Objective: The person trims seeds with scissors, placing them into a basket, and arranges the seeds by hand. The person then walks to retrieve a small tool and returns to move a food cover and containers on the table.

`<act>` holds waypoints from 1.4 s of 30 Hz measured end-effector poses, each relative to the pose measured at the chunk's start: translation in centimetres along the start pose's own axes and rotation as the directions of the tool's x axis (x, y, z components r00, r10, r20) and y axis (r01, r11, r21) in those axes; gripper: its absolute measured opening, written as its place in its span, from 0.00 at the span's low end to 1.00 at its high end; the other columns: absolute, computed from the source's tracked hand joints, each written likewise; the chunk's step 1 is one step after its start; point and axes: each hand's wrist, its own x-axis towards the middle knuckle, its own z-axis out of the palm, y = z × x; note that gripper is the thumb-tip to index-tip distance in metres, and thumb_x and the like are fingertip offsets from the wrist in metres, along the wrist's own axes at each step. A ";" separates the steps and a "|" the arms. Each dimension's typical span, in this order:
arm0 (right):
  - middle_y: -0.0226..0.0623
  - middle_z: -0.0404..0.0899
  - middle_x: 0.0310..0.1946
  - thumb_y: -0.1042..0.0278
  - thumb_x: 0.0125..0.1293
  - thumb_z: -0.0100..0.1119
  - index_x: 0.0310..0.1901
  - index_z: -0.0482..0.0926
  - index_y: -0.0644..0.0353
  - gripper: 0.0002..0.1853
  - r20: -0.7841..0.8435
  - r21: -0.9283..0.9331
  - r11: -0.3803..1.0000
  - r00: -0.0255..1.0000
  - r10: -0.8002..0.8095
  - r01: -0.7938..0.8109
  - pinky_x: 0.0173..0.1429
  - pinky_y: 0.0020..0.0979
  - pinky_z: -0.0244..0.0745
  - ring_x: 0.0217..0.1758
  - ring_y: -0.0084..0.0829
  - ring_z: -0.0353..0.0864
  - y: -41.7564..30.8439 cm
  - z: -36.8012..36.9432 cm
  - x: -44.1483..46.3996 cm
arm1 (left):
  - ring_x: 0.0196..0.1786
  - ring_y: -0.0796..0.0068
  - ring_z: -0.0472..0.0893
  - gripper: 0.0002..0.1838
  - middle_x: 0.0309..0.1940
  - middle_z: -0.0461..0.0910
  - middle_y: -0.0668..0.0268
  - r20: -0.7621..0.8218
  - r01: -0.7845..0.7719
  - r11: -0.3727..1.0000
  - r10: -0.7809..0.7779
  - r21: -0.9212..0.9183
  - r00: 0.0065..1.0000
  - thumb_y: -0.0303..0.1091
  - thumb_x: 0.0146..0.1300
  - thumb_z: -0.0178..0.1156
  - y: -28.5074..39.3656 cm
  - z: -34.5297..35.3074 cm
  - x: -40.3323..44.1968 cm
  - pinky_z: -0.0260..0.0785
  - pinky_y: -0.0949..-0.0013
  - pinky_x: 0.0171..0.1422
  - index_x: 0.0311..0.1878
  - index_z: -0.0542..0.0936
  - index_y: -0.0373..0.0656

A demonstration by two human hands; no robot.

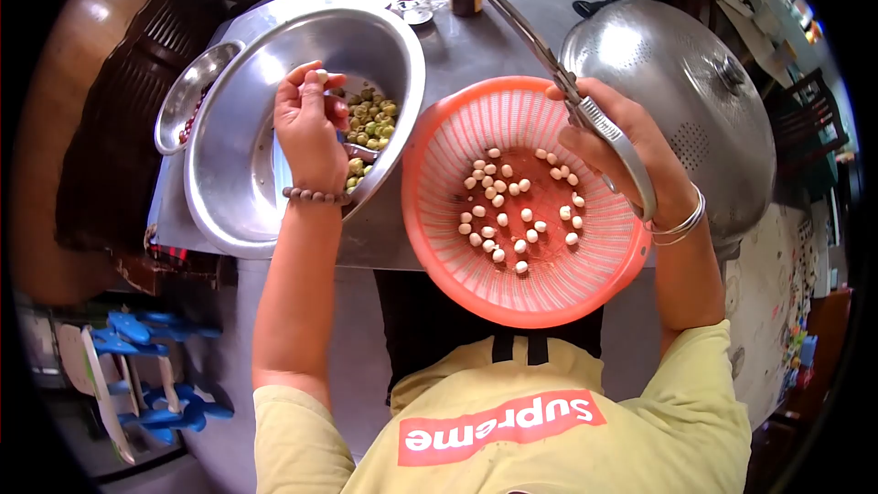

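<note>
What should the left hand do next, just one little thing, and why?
I'd say the left hand should drop its pale round piece into the pink basket. Similar pale pieces lie there, while the big metal bowl beneath the hand holds greenish ones, so the basket looks like the better match.

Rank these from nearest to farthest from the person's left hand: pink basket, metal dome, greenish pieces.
From the left hand:
1. Greenish pieces, inside the metal bowl.
2. Pink basket, to its right.
3. Metal dome, farthest right, beyond the basket.
</note>
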 end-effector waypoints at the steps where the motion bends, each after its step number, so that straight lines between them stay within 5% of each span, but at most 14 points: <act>1: 0.19 0.66 0.28 0.70 0.61 0.58 0.50 0.71 0.65 0.16 -0.023 -0.008 1.000 1.000 0.006 -0.006 0.30 0.14 0.59 0.28 0.10 0.61 0.6 -0.6 -0.6 | 0.20 0.87 0.69 0.07 0.30 0.78 0.65 0.029 -0.024 0.999 0.023 0.023 0.999 0.30 0.66 0.52 0.1 0.1 -0.2 0.61 0.83 0.21 0.45 0.73 0.40; 3: 0.19 0.65 0.28 0.68 0.61 0.58 0.50 0.71 0.65 0.17 -0.049 0.026 0.997 0.996 0.079 -0.078 0.32 0.13 0.58 0.29 0.10 0.61 1.5 -1.4 -2.0 | 0.22 0.88 0.69 0.07 0.31 0.76 0.67 0.079 -0.087 0.990 0.078 0.113 0.994 0.27 0.65 0.53 0.1 0.3 -0.4 0.61 0.84 0.22 0.45 0.74 0.40; 5: 0.18 0.64 0.28 0.67 0.61 0.59 0.50 0.71 0.64 0.18 -0.160 0.037 0.999 0.987 -0.034 0.040 0.32 0.13 0.57 0.29 0.10 0.60 3.0 -1.7 -3.0 | 0.23 0.90 0.68 0.07 0.28 0.72 0.72 0.202 -0.183 0.964 0.144 0.193 0.969 0.24 0.63 0.55 0.4 0.8 -1.0 0.59 0.84 0.23 0.44 0.76 0.41; 10: 0.19 0.65 0.25 0.63 0.58 0.63 0.52 0.71 0.63 0.22 -0.340 0.110 0.993 0.940 0.009 0.031 0.29 0.14 0.57 0.26 0.10 0.60 4.5 -3.1 -6.3 | 0.32 0.85 0.72 0.07 0.34 0.72 0.70 0.516 -0.378 0.787 0.089 0.488 0.852 0.21 0.59 0.56 1.5 4.1 -3.9 0.63 0.82 0.32 0.40 0.78 0.38; 13: 0.19 0.67 0.25 0.62 0.59 0.62 0.52 0.71 0.63 0.22 -0.409 -0.012 0.998 0.911 -0.058 0.058 0.28 0.14 0.57 0.24 0.10 0.61 5.9 -3.9 -7.6 | 0.35 0.80 0.73 0.09 0.34 0.73 0.67 0.746 -0.423 0.786 -0.072 0.451 0.663 0.20 0.57 0.56 -0.1 6.2 -5.6 0.67 0.77 0.35 0.40 0.79 0.40; 15: 0.23 0.71 0.30 0.60 0.56 0.67 0.50 0.73 0.67 0.25 -0.450 0.057 0.996 0.893 -0.030 0.062 0.37 0.15 0.64 0.32 0.12 0.66 6.6 -4.3 -8.5 | 0.35 0.80 0.75 0.09 0.37 0.74 0.67 0.793 -0.481 0.665 -0.295 0.571 0.533 0.19 0.57 0.56 -0.7 7.3 -6.8 0.68 0.78 0.36 0.40 0.79 0.39; 17: 0.19 0.68 0.28 0.60 0.56 0.68 0.51 0.73 0.64 0.24 -0.546 0.040 0.984 0.829 -0.125 0.174 0.35 0.13 0.62 0.29 0.11 0.64 7.3 -4.3 -9.3 | 0.35 0.70 0.78 0.10 0.34 0.75 0.64 0.878 -0.597 0.647 -0.292 0.474 0.381 0.20 0.56 0.56 -2.6 7.7 -7.7 0.71 0.71 0.39 0.41 0.79 0.39; 23: 0.20 0.67 0.24 0.65 0.60 0.61 0.53 0.70 0.63 0.21 -0.646 0.264 0.961 0.755 0.110 0.086 0.25 0.14 0.57 0.23 0.10 0.63 10.0 -5.4 -12.6 | 0.38 0.61 0.78 0.10 0.34 0.75 0.60 0.874 -0.664 0.593 -0.442 0.455 0.203 0.21 0.54 0.57 -4.5 9.5 -8.9 0.72 0.65 0.43 0.42 0.77 0.38; 28: 0.17 0.64 0.25 0.61 0.58 0.65 0.52 0.72 0.61 0.23 -0.658 0.299 0.954 0.730 0.185 0.028 0.27 0.14 0.59 0.25 0.10 0.61 10.9 -5.6 -14.3 | 0.52 0.58 0.71 0.12 0.44 0.72 0.59 0.850 -0.755 0.532 -0.524 0.383 0.062 0.24 0.50 0.59 -5.7 10.5 -10.0 0.65 0.61 0.58 0.40 0.77 0.39; 35: 0.19 0.65 0.23 0.62 0.61 0.60 0.52 0.71 0.61 0.21 -0.661 0.267 0.964 0.724 0.197 -0.019 0.27 0.14 0.58 0.23 0.11 0.62 11.4 -5.2 -14.4 | 0.53 0.61 0.70 0.13 0.44 0.73 0.62 0.793 -0.866 0.392 -0.609 0.311 0.009 0.24 0.48 0.59 -6.3 9.9 -8.8 0.66 0.63 0.56 0.40 0.77 0.41; 40: 0.20 0.65 0.21 0.66 0.63 0.56 0.53 0.70 0.62 0.18 -0.642 0.290 0.956 0.731 0.231 -0.047 0.27 0.14 0.57 0.22 0.11 0.61 11.8 -5.0 -14.0 | 0.48 0.61 0.73 0.14 0.42 0.74 0.62 0.752 -0.945 0.068 -0.626 0.319 0.208 0.23 0.49 0.56 -5.6 8.0 -7.2 0.68 0.63 0.54 0.42 0.77 0.43; 42: 0.18 0.65 0.25 0.58 0.58 0.64 0.53 0.71 0.60 0.24 -0.633 0.317 0.948 0.744 0.214 -0.004 0.26 0.15 0.61 0.24 0.10 0.63 12.3 -4.8 -13.9 | 0.47 0.61 0.75 0.16 0.41 0.74 0.62 0.710 -0.920 -0.031 -0.626 0.391 0.323 0.22 0.50 0.55 -4.9 7.8 -6.8 0.69 0.64 0.53 0.45 0.75 0.42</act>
